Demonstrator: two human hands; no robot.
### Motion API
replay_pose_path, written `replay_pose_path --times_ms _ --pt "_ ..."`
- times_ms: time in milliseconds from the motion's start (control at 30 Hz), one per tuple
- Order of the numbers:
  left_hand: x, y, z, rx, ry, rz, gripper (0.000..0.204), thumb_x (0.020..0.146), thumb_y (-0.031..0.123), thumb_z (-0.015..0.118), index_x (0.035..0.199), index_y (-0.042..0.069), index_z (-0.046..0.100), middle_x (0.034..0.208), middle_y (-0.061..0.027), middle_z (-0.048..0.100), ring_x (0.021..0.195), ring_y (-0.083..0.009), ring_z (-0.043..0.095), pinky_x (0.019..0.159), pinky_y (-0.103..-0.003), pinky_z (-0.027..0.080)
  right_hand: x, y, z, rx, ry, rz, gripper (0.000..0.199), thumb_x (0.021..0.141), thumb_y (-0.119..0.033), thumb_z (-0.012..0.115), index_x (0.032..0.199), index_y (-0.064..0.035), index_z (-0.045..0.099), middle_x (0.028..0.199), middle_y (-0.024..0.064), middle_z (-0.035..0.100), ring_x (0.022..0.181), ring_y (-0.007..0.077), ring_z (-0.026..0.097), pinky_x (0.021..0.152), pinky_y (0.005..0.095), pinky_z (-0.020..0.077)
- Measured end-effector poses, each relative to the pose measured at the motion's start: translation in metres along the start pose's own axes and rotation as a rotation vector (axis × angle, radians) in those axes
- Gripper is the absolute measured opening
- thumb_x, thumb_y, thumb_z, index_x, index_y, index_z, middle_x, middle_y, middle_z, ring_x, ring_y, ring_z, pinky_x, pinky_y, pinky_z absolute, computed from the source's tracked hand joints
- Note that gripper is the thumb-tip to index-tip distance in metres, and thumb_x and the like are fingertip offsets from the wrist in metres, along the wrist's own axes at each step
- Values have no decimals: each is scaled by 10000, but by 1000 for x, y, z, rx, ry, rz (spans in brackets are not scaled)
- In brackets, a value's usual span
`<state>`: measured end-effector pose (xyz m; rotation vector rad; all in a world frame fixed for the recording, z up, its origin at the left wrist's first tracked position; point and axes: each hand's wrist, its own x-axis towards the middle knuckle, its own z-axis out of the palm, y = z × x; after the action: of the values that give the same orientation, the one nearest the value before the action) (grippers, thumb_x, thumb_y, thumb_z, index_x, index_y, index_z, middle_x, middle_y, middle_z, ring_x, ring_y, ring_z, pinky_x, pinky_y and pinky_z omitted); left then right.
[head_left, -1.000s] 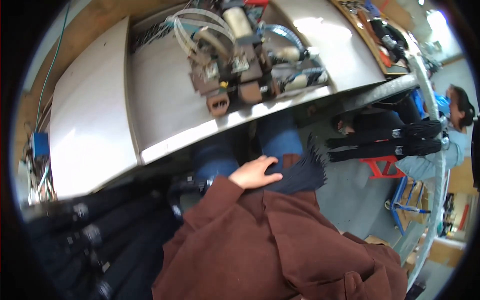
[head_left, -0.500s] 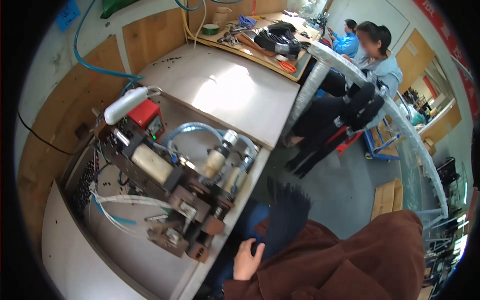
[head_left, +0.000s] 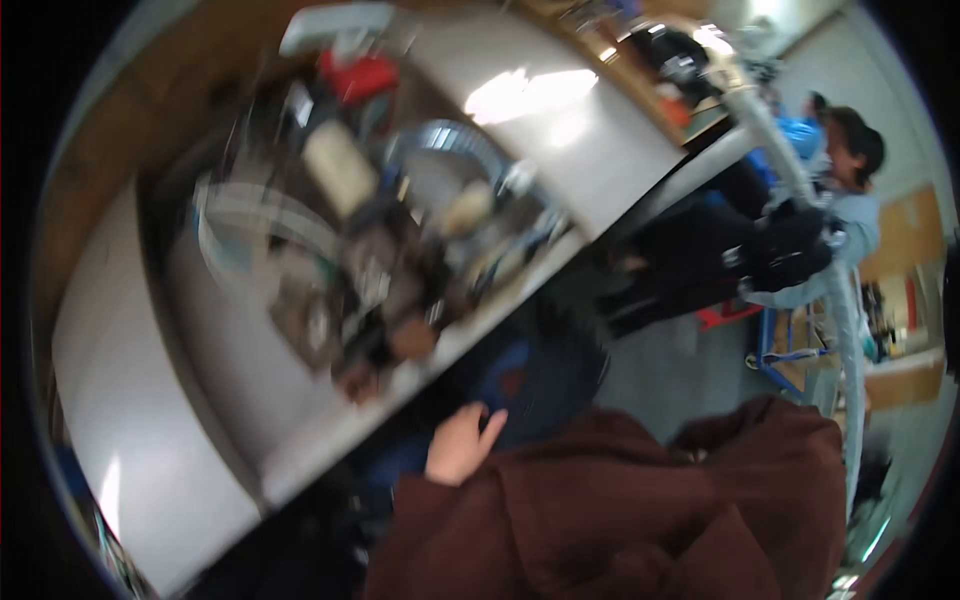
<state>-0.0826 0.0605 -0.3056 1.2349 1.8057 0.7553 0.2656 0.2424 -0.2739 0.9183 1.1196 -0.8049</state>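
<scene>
My left hand point(head_left: 462, 446) comes out of a brown sleeve point(head_left: 450, 520) at the lower middle, thumb to the right. Its fingers curl over a bundle of dark navy strips point(head_left: 562, 380) with frayed-looking ends, lying across my lap beside the bench edge. A small dark piece shows between thumb and forefinger. Motion smears the grip. Just beyond the hand, up and to the left, a bench machine point(head_left: 375, 265) has brown metal blocks, pale cylinders and clear hoses. My right hand does not show.
The bench's front edge point(head_left: 480, 345) runs diagonally between the machine and my lap. A red box point(head_left: 358, 78) stands behind the machine. At right, a person point(head_left: 855, 225) sits beyond a wrapped frame rail point(head_left: 845, 330) hung with black strips point(head_left: 790, 250). A blue cart point(head_left: 775, 350) stands nearby.
The whole view has swung and blurred, with the bench and machine now higher in the picture. My left hand appears farther left and higher, still at the navy bundle.
</scene>
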Motion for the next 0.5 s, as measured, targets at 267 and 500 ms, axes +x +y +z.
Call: replay_pose_path --times_ms 267,500 --pt "-31 10 10 293 116 -12 467 905 406 448 722 3 596 705 -201 611 694 -381 595 612 -434 480 -107 -165 -42 -206 1254 -1496 66 787 -46 547 844 -54 579 801 94 591 732 291 578 641 339 477" --pt "-37 -15 -12 -111 93 -168 459 934 345 402 780 -19 635 791 -243 606 793 -395 581 662 -425 456 -40 -232 27 -460 833 -1878 171 832 -133 552 975 -46 590 972 93 599 902 252 578 802 349 466"
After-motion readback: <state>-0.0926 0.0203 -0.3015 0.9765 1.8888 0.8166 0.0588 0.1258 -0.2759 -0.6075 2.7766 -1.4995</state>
